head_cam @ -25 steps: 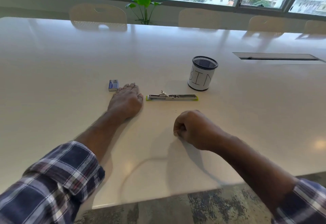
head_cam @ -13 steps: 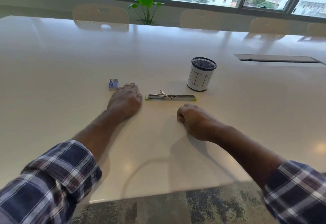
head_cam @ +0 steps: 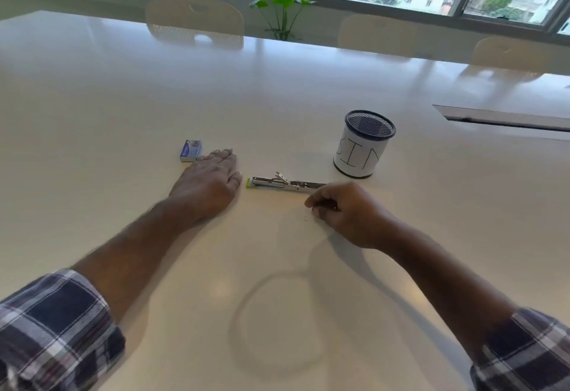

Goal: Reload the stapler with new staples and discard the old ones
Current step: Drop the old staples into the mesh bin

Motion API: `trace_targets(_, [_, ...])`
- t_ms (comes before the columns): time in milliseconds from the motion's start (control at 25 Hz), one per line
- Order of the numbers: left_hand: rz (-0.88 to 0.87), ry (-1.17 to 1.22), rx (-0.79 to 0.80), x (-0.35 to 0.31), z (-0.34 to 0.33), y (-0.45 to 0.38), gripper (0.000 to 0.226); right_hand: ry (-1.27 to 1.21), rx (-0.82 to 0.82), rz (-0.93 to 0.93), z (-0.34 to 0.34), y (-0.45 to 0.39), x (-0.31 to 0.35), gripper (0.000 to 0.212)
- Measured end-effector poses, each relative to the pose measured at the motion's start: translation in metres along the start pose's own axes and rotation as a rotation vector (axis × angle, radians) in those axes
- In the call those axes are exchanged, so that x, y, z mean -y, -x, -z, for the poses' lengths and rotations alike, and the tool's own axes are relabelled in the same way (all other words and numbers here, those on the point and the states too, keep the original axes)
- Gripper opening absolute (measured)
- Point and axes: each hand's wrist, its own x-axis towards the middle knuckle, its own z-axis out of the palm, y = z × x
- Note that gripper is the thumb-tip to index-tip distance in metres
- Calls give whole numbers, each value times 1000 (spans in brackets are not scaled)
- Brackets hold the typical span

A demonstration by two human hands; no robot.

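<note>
From the head view, a white table (head_cam: 277,97) fills most of the scene. The stapler (head_cam: 277,182) lies flat near the middle of it, long axis running left to right, its metal magazine showing and a green tip at its left end. Its right end is hidden behind the right hand.

The left hand (head_cam: 209,181) lies palm down on the table just left of the stapler, fingers straight and together, holding nothing. A narrow strip of table shows between its near edge and the stapler's green tip. Its fingertips reach just beside a small blue staple box (head_cam: 190,150), which lies flat on the table to the far left of the stapler; whether they touch it cannot be told.

The right hand (head_cam: 345,208) is at the stapler's right end, fingers curled in loosely toward the palm and knuckles up. Whether it grips anything, or touches the stapler, cannot be told.

To the far right of the stapler stands a mesh cup (head_cam: 364,144), upright, wrapped in white paper lettered "BIN", a little apart from the right hand.

Both forearms are bare, with plaid sleeves (head_cam: 55,329) rolled up. At the far edge of the table stand pale chairs (head_cam: 194,20) and a green plant (head_cam: 283,8) under a window.
</note>
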Motion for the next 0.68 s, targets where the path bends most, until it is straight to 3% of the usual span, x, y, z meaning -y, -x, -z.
trace_targets(200, [-14, 20, -17, 0, -1, 0, 58, 236, 33, 74, -2, 3, 14, 14])
trace_targets(480, [-20, 39, -28, -3, 0, 4, 58, 322, 36, -48, -4, -3, 31, 6])
trace_targets(680, [-21, 32, -2, -1, 0, 1, 59, 348, 192, -144, 1, -13, 35, 11])
